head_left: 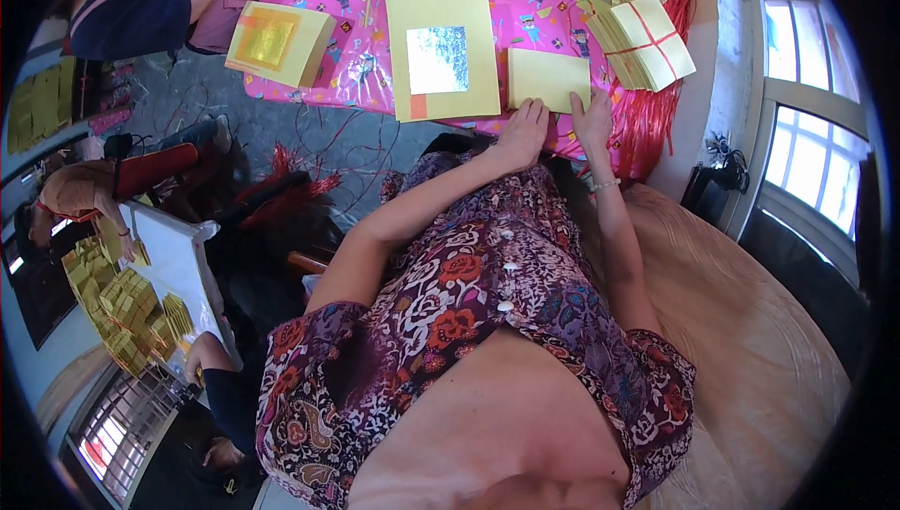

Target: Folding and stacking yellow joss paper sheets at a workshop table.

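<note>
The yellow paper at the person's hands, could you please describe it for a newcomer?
Start at the pink table; at its near edge, the left hand and right hand touch the yellow paper. Its top is plain, unlike the silver-squared paper leftwards and red-tied bundle rightwards.

The left arm is bent at the elbow and carried across the front of the body. The left hand is held back upward, with its fingers extended and set close together. The right arm is stretched forward, less bent. The right hand is held just beside the left, its thumb spread from the fingers.
</note>
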### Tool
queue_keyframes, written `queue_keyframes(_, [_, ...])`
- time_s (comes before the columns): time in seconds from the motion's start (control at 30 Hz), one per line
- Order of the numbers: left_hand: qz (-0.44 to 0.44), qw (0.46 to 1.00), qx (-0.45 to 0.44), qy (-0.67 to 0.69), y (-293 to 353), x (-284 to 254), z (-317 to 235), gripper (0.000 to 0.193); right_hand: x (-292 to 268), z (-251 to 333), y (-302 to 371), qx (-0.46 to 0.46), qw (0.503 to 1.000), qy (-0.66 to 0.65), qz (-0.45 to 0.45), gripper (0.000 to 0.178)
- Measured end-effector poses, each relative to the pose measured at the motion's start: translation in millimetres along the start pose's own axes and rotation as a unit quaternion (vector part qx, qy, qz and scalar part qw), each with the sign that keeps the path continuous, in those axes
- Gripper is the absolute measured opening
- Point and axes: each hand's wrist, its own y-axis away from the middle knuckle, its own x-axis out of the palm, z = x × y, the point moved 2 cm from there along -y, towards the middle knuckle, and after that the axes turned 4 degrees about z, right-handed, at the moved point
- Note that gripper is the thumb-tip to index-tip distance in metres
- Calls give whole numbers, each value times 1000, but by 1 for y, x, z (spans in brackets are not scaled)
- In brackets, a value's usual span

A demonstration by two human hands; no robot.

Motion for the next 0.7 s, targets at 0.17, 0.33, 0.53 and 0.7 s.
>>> queue_keyframes(0.17, [-45, 995, 30, 88, 21, -48, -15, 71, -11, 7, -1, -29, 999, -6, -44, 50])
queue_keyframes(0.33, [-50, 972, 43, 227, 69, -107, 2, 59, -47, 65, 6, -147, 983, -44, -102, 39])
queue_keyframes(0.53, [-278, 943, -171, 70, 125, -127, 56, 69, -27, 115, 28, -196, 953, -217, 85, 29])
queue_keyframes(0.7, [-211, 917, -315, 122, 139, -111, 79, 93, -12, 136, 41, -189, 951, -211, 121, 30])
